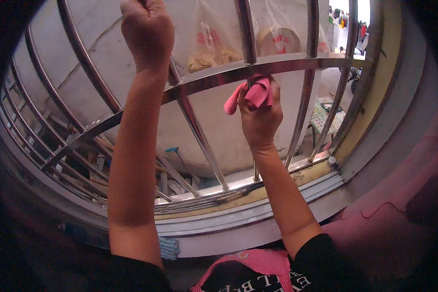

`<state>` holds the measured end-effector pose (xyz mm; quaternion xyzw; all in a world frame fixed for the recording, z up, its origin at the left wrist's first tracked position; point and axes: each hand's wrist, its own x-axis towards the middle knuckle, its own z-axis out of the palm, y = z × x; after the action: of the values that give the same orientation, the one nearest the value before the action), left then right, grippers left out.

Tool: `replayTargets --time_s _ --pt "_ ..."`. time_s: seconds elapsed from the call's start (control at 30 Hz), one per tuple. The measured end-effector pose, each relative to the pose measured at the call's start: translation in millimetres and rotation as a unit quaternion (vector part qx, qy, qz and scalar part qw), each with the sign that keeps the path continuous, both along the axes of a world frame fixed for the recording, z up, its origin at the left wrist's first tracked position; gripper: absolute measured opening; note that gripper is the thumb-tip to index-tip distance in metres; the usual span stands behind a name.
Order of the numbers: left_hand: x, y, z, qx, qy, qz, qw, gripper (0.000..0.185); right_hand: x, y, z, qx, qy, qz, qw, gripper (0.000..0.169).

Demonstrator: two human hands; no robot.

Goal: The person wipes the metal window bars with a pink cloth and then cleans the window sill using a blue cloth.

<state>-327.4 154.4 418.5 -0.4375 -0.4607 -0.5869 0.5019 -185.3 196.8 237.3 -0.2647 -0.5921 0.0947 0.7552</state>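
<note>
A pink cloth point(258, 94) is wrapped about an upright metal bar of the window grille, just under the flat crossbar point(219, 76). My right hand point(263, 116) grips the cloth around that bar. Higher up, at the top edge of the picture, my left hand point(148, 25) is closed in a fist around an upright bar; only a little of the bar shows at its top. The shiny round bars point(200, 135) run down to a bottom rail by the window sill.
Plastic bags point(213, 47) hang on the wall beyond the grille. A low table with a patterned top point(326, 115) stands outside at right. White window track point(219, 224) crosses below my arms. A blue checked cloth point(168, 248) lies at the sill's near edge. A pink curtain point(383, 233) hangs at right.
</note>
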Motion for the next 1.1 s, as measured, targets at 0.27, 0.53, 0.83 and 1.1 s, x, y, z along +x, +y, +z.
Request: replayTargets --time_s 0.27,0.53,0.83,1.1 --pt "11.5 -3.0 4.8 -0.036 -0.074 -0.061 0.995 0.030 4.1 -3.9 -102.7 -0.023 0.083 0.387 0.918 0.042" --pt "15.8 1.2 0.3 0.001 -0.048 -0.129 0.991 0.024 57.0 -10.6 -73.9 0.070 -0.112 0.033 0.991 0.049" --pt "-8.6 21.2 1.8 0.098 0.117 0.094 0.984 0.027 37.1 -6.1 -22.4 0.253 -0.283 -0.175 0.908 0.034" --pt "3.6 13.5 0.2 0.020 0.009 -0.075 0.997 0.041 40.9 -29.8 -142.0 0.148 -0.404 -0.137 0.892 0.037"
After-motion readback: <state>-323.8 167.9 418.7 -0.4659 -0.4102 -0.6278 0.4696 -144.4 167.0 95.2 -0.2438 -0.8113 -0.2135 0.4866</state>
